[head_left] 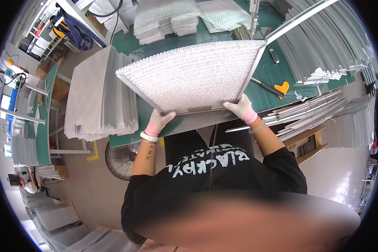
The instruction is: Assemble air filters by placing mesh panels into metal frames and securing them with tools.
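A silvery mesh filter panel (193, 75) is tilted up in front of me over the green worktable. Thin metal frame strips edge its left, right and near sides, while the far edge shows bare, ragged mesh. My left hand (158, 122), in a pale glove with a pink cuff, grips the near left corner. At the near right corner my right hand (242, 110), gloved alike, is closed on the frame. From the panel's far right corner a metal strip (300, 19) seems to run outward. The fingers beneath the panel are hidden.
Stacked mesh sheets (98, 94) stand left. More mesh piles (166, 19) lie at the back. A hammer (268, 87), an orange heart-shaped piece (282, 89) and a screwdriver (274, 56) lie right. Long metal strips (319, 29) fill the far right. A floor fan (122, 159) stands below the table.
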A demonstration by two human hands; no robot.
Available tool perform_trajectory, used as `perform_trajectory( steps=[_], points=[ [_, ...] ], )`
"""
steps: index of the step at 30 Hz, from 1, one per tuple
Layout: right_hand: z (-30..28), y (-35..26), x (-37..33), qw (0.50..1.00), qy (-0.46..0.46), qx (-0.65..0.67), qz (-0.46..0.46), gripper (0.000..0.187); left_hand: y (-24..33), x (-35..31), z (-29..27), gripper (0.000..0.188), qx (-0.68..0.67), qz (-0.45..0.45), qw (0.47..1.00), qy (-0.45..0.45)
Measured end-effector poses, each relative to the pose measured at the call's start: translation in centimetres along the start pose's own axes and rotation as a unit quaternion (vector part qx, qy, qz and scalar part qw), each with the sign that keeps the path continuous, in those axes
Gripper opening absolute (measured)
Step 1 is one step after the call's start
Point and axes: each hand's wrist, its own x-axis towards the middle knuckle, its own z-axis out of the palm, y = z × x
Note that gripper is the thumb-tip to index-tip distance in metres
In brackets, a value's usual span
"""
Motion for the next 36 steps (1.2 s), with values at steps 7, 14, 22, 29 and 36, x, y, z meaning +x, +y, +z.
perform_trajectory(
  steps=[7,14,22,29,36],
  points=[
    [-0.5,-0.3,0.5,0.995,-0.094,-0.028,0.027,0.044,-2.0,-0.7,-0.4,0.059,0.045,0.025,0.999,0.001],
    [-1.6,-10.9,2.9,0.986,-0.044,0.072,-0.145,0.048,9.3,-0.9,-1.0,0.087,-0.176,0.203,0.963,0.032],
    [-0.2,-15.0,2.7,0.957,0.052,0.046,-0.28,0.013,17.0,-1.8,1.7,0.015,-0.003,0.402,0.9,0.167],
    [-0.3,-16.4,-1.2,0.906,-0.096,0.156,-0.382,0.012,15.5,-3.8,2.3,0.031,-0.056,0.54,0.84,-0.018],
    [-2.5,-14.4,-4.2,0.848,-0.317,-0.139,-0.401,0.021,10.6,-2.9,-0.8,0.05,0.127,0.39,0.855,-0.317]
  ],
)
